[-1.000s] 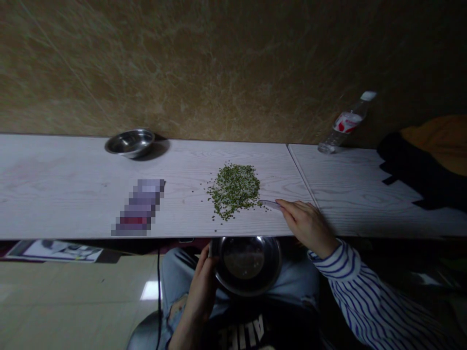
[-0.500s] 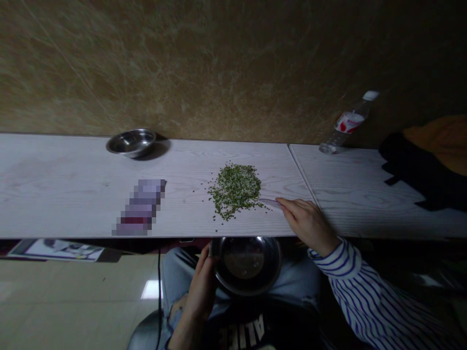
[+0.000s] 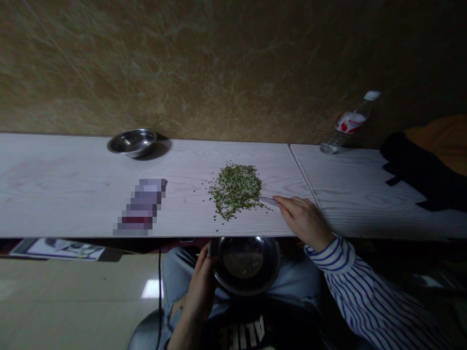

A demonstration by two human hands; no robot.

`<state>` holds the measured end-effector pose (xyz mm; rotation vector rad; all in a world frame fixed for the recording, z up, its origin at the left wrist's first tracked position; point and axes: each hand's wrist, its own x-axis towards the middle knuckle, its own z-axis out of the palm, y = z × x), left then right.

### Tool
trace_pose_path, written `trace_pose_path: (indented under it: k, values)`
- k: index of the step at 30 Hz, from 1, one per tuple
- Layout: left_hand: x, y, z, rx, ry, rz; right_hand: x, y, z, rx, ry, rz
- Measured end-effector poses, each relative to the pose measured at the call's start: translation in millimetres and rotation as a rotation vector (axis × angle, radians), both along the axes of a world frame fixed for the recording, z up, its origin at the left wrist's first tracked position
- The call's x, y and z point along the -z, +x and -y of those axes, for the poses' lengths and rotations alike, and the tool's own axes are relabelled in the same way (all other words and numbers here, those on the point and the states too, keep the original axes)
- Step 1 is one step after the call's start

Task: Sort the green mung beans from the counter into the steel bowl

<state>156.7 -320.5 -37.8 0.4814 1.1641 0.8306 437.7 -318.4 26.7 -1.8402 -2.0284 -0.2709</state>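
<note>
Nearest us, our left hand (image 3: 201,279) grips the left side of a large metal bowl (image 3: 270,272), its fingers closed on the rim; how the thumb lies we cannot tell. The bowl sits over our lap, just to the right of that hand and below the table edge, with its mouth facing up.

Ahead and to the right, our right hand (image 3: 304,221) is over the table (image 3: 186,165), fingers bent together and pinching one end of a thin, pale strip (image 3: 269,201). The strip points left from our fingertips, and its far end reaches the near right edge of a spread of small green beans (image 3: 237,187). The beans lie left of the right hand and ahead of the left one, a few loose ones scattered about.

Ahead and left of our left hand lies a pixelated object (image 3: 140,209). Beyond that stands a small metal bowl (image 3: 131,153). Farther off, ahead and right of our right hand, a clear bottle (image 3: 345,124) stands near the wall (image 3: 204,68).
</note>
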Motion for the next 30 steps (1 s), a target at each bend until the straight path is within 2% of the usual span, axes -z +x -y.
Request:
trace_pose_path:
  k: [30]
  values:
    - [-1.2,-1.5,0.7,-0.022,0.009,0.003,0.6,-2.4,1.2,-0.017,-0.015,-0.033]
